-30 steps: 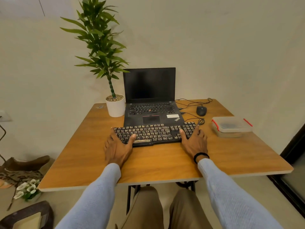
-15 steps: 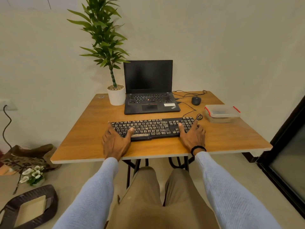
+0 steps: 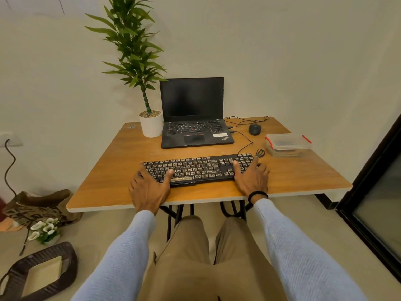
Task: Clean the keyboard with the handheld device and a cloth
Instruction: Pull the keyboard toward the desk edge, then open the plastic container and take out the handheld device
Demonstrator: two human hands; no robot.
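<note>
A black keyboard point(image 3: 199, 168) with worn, grimy keys lies across the wooden table point(image 3: 293, 177), close to its front edge. My left hand point(image 3: 149, 190) grips the keyboard's left end, thumb on the keys and fingers round the side. My right hand point(image 3: 251, 179), with a black band on the wrist, grips the right end the same way. The keyboard's cable ends in a coil point(image 3: 260, 153) by its right corner. I see no handheld device and no cloth.
Behind the keyboard stands an open black laptop point(image 3: 193, 118), with a potted plant point(image 3: 151, 124) at its left and a mouse point(image 3: 255, 129) at its right. A lidded plastic box point(image 3: 287, 144) sits at the right. A dark basket point(image 3: 41, 272) lies on the floor at the left.
Both hands have drawn the keyboard away from the laptop toward the table's front edge. The view has pulled back, so more floor shows.
</note>
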